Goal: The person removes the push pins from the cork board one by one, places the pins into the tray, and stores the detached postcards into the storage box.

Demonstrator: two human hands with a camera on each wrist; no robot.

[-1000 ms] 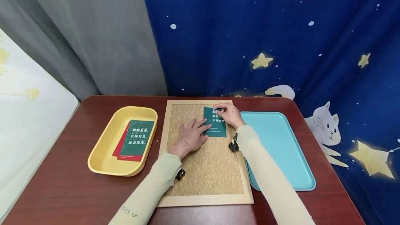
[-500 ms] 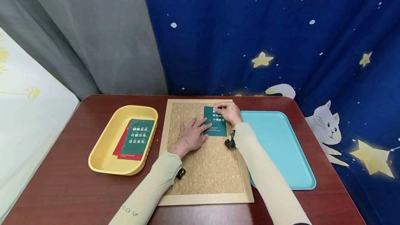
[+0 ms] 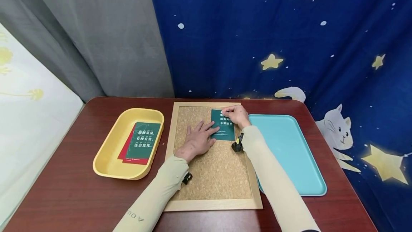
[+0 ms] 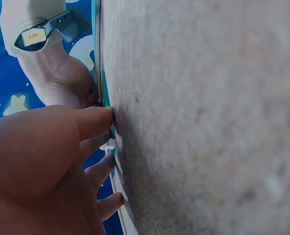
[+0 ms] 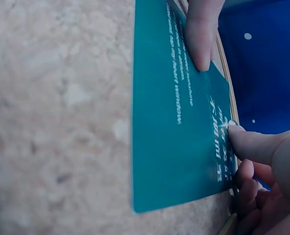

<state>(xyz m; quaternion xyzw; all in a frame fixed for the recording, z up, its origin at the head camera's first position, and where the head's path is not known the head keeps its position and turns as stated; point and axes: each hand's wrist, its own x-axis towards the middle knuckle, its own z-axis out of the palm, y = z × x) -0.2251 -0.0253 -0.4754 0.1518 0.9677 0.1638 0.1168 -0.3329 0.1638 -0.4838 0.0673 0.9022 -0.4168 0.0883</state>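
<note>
A dark green card [image 3: 222, 131] with white writing lies on the cork board [image 3: 219, 174], near its top edge. My left hand [image 3: 197, 141] is spread flat on the cork, its fingertips on the card's left edge. At the card's top, my right hand [image 3: 237, 115] pinches a small white pushpin [image 5: 232, 124] between thumb and fingers. The right wrist view shows the thumb tip against the pin's pale head; its point is hidden. In the left wrist view, my left fingers [image 4: 101, 169] touch the board's surface.
To the left stands a yellow tray [image 3: 106, 160] holding another green card [image 3: 143, 140] on top of red cards [image 3: 128, 146]. A light blue tray [image 3: 293, 153] sits at the right, against the board's wooden frame [image 3: 212, 205]. Curtains hang behind the table.
My right wrist has turned slightly and shifted a little to the left, while its fingers stay at the card's top. The left hand and the card keep their places.
</note>
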